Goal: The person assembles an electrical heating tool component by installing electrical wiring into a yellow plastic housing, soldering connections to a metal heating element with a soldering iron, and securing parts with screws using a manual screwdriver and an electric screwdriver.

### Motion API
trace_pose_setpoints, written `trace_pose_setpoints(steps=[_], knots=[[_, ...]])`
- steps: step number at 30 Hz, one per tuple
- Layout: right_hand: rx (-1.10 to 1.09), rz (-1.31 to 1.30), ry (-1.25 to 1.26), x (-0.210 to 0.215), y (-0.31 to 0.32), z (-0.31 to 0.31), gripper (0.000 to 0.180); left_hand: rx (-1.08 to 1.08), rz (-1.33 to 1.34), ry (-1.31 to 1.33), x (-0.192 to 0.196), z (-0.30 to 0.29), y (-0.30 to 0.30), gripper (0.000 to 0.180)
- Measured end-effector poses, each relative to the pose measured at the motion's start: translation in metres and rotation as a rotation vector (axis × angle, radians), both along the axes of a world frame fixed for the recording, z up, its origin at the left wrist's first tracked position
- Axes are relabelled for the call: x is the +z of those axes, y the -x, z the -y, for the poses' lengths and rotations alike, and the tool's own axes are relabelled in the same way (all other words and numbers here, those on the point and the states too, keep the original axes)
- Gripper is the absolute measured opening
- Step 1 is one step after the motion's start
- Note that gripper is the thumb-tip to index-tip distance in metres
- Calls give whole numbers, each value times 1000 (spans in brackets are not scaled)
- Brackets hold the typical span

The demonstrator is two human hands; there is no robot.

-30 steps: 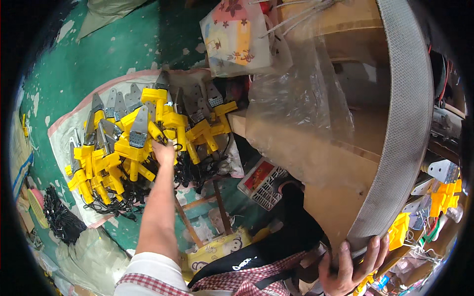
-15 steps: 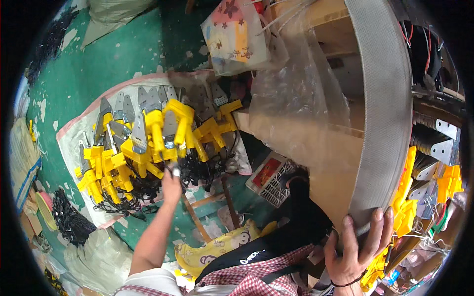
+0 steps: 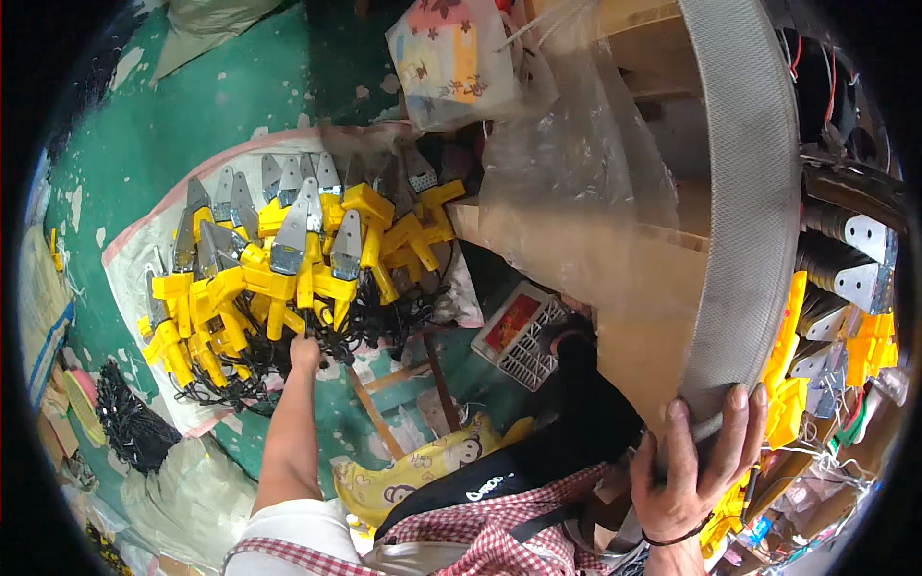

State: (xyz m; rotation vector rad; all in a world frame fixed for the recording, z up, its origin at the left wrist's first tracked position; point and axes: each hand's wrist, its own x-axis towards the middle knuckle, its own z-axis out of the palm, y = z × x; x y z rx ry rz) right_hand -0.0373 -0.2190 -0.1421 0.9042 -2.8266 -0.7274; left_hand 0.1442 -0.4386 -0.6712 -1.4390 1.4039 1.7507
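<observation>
A pile of yellow-handled tools with grey, pointed metal plates and black cables lies on a white cloth with a pink edge. My left hand reaches to the near side of this pile, against the lower ends of the yellow handles. Its fingers look closed there, but what they hold is hidden. On the right, my right hand rests on the near end of a long grey woven band. Its fingers are stretched out and spread, with a dark cord around the wrist.
More yellow parts and metal plates stand beyond the band. A brown board partly covered by clear plastic, a patterned bag, a white crate, a yellow cushion and a black cable bundle surround me.
My left hand has moved slightly left and down along the near side of the pile. Tools at the middle of the pile sit differently. My right hand stays on the band.
</observation>
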Motion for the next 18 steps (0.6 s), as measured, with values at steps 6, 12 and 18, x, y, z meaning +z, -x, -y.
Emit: trace_pose_setpoints(steps=[6,12,18], knots=[[-7,-15,-9,-1,2,5,42,-784,281,491,5,-29,-11,28],[-36,-16,-4,2,-2,7,39,-599,135,324,25,3,-1,41],[37,15,-45,1,1,-1,44,-434,-184,830,85,-3,36,26]])
